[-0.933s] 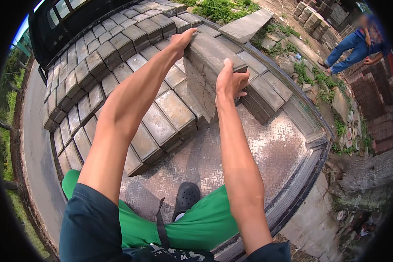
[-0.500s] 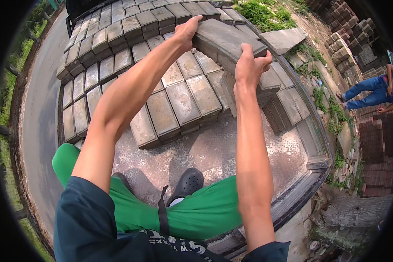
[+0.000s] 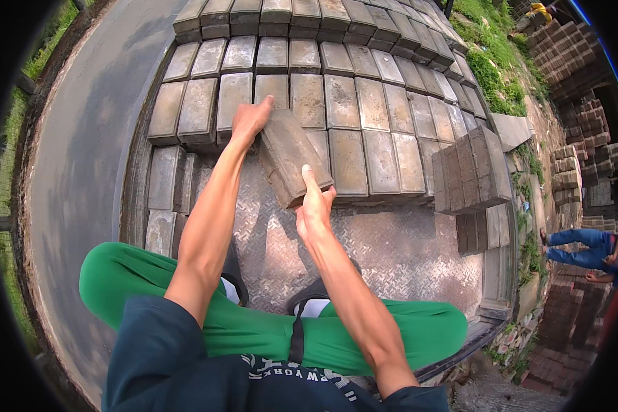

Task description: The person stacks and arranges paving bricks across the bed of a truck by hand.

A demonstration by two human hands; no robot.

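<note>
My left hand (image 3: 252, 121) grips the far end of a tilted stack of grey concrete paving blocks (image 3: 292, 152). At its near end my right hand (image 3: 314, 206) is closed on the edge, thumb on top. Layered seams show along the stack's left side; how many blocks it contains I cannot tell. Its far right side lies against the left end of a front row of paving blocks (image 3: 348, 161). Fingers underneath are partly hidden. Off to the right stands another stack of blocks (image 3: 470, 172), turned at an angle on lower blocks.
Higher rows of blocks (image 3: 275, 14) rise at the back. My feet are on a patterned metal truck bed (image 3: 405, 240), with a few blocks (image 3: 165, 178) at its left edge. A road (image 3: 75, 158) runs left; a person in blue jeans (image 3: 580, 246) is among brick piles on the right.
My hands have let go of the stack at the right and moved left. They now hold blocks at the front row's left end. The view has turned too.
</note>
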